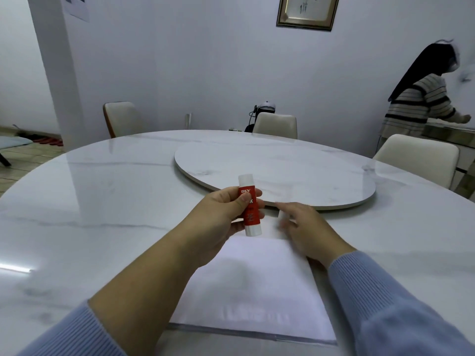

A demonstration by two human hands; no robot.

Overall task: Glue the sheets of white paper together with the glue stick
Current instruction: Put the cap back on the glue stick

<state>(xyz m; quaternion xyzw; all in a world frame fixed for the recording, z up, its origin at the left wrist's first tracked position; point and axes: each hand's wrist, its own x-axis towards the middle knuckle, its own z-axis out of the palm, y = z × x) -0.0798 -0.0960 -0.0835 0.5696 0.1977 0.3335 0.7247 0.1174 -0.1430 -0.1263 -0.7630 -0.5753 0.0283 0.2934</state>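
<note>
Barely begun: the left hand (pixel 226 214) grips the capped glue stick (pixel 249 206), the blurred right hand (pixel 303 227) hovers with loose fingers, and the paper (pixel 257 291) looks unglued.

Red-and-white glue stick (pixel 249 209), capped, roughly upright, raised above the sheets, white paper sheets (pixel 253 291) stacked flat on the counter (pixel 102 201), edges nearly aligned, near edge closest to viewer

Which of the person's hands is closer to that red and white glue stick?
The left. The left hand grips the glue stick around its red middle, held above the white paper. The right hand hovers just to its right, blurred, not touching it.
</note>
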